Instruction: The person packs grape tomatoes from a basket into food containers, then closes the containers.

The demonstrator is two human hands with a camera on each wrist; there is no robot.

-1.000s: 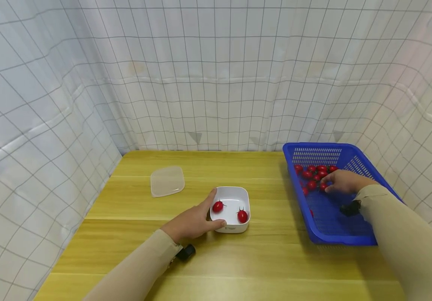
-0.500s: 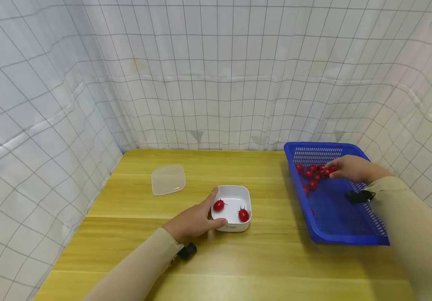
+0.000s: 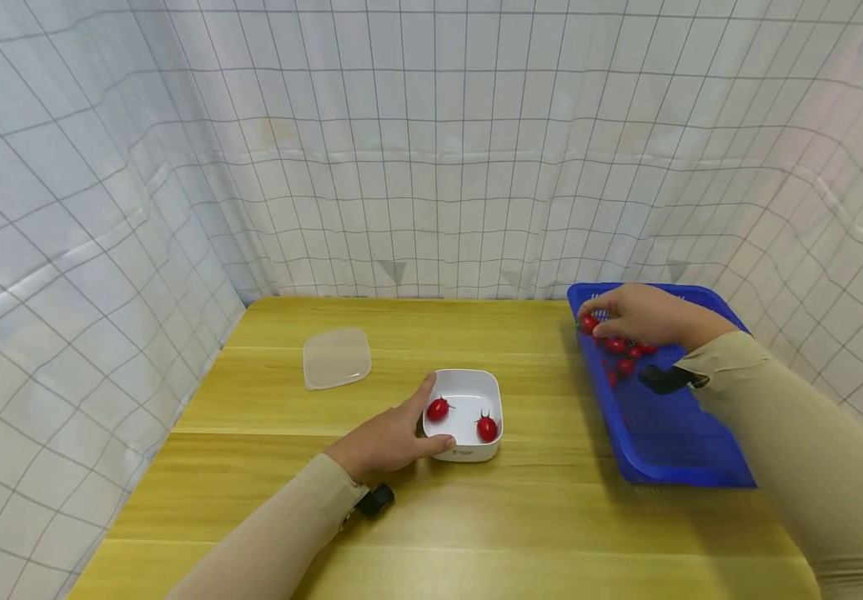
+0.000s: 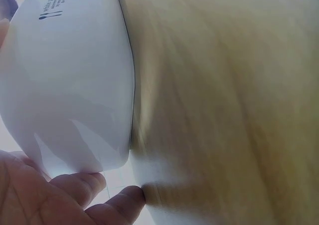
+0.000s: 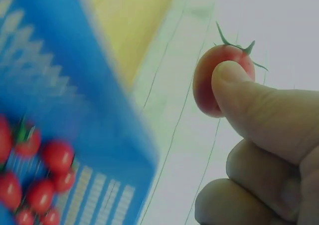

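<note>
My left hand (image 3: 393,437) grips the left side of a small square white container (image 3: 469,454), its thumb along the front rim. In the left wrist view, fingers curl under the end of the container's smooth wall (image 4: 70,85). Two cherry tomatoes lie inside: one at the left (image 3: 438,409), another at the right (image 3: 487,429). Over the far left corner of a blue basket (image 3: 679,437), my right hand (image 3: 652,315) pinches a cherry tomato (image 5: 204,83) between thumb and fingers, its green calyx pointing up in the right wrist view. Several more cherry tomatoes (image 5: 41,195) lie in the basket, partly hidden by that hand.
A translucent square lid (image 3: 337,358) lies flat on the wooden table (image 3: 551,517), behind and left of the container. White gridded curtains (image 3: 431,167) surround the table at the back and sides. The basket stands along the table's right side.
My right hand has picked up a cherry tomato and moved it up and left, from among the others to the basket's far left rim. The left hand and container stay put.
</note>
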